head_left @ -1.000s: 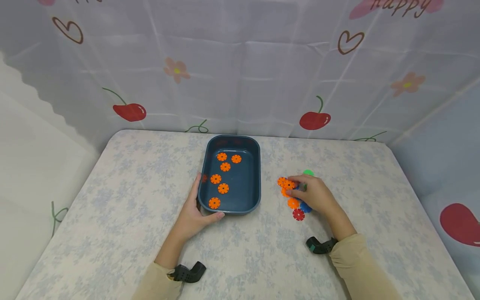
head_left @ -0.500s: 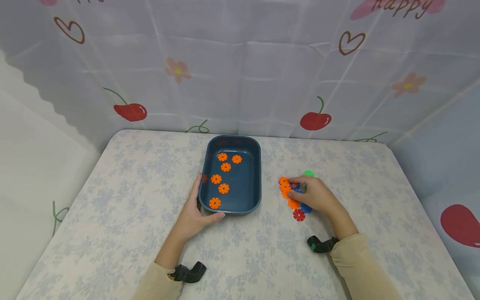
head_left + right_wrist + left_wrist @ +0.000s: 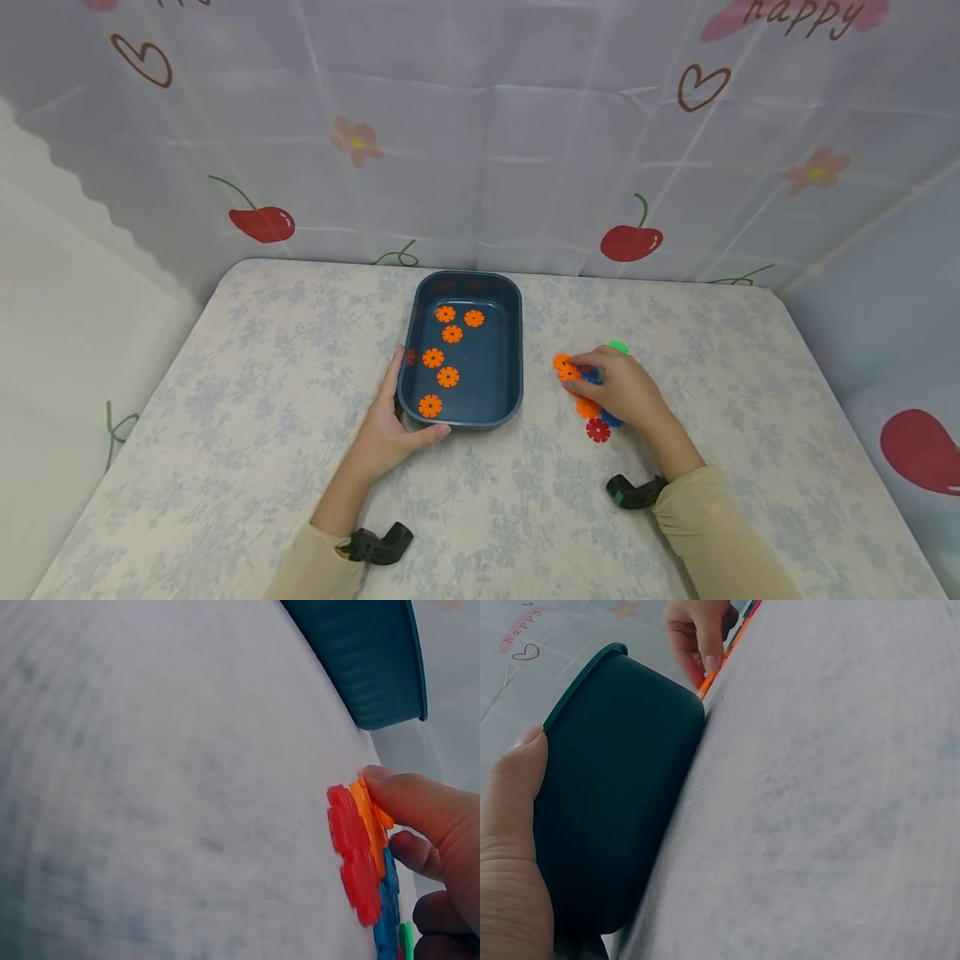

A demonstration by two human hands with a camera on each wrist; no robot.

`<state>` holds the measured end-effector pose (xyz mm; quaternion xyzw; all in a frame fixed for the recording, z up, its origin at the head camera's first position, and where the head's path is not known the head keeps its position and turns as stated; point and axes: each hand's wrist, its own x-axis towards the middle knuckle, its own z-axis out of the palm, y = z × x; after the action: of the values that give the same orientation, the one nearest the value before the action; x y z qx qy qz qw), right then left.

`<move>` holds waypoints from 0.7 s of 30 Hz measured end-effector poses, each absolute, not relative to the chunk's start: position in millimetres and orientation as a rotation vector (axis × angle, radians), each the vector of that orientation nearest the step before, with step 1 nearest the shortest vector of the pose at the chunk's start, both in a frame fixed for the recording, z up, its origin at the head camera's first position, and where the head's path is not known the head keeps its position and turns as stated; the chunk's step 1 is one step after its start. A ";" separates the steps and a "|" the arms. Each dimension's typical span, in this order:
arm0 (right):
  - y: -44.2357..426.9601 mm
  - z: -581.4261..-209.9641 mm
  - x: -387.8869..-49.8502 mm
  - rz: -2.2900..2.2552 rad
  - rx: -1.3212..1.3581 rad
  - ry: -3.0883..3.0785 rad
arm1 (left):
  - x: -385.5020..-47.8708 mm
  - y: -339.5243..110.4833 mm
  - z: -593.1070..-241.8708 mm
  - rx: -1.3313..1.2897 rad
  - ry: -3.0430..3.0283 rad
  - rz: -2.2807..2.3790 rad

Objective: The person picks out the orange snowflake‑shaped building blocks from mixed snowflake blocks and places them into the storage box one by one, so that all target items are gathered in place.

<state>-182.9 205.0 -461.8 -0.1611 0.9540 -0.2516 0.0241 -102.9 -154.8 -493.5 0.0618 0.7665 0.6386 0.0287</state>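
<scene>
A dark blue rectangular tray [image 3: 495, 367] stands on the table with several orange notched discs [image 3: 447, 377] lying flat along its left half. My left hand [image 3: 386, 437] grips the near left corner, thumb over the front rim and fingers along the left wall. To the right of the tray is a small pile of notched discs. There my right hand [image 3: 630, 387] pinches an orange disc [image 3: 569, 372] between thumb and forefinger. Under and around that hand lie blue discs [image 3: 611, 417], a red disc [image 3: 597, 430] and a green disc [image 3: 618, 346], partly covered.
A pale patterned cloth covers the table [image 3: 262, 358]. Behind it hangs a white curtain [image 3: 450, 167] printed with cherries and hearts. Each wrist carries a black camera mount [image 3: 378, 544].
My right hand has shifted slightly left among the discs, and orange discs at the pile's left edge have moved a little. The left hand and tray have stayed in place.
</scene>
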 end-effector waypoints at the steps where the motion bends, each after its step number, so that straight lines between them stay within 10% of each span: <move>1: 205.0 -462.2 -182.5 -0.791 -0.503 2.950 | -103.1 -154.8 -493.9 0.197 2.358 1.974; 21: 207.9 -465.3 -181.3 -0.993 -0.471 2.836 | -101.3 -155.0 -490.8 0.190 2.361 1.961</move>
<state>-181.3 207.9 -465.3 -0.1547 0.9312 -0.3262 0.0499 -101.3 -155.0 -490.8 0.0618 0.7674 0.6373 0.0331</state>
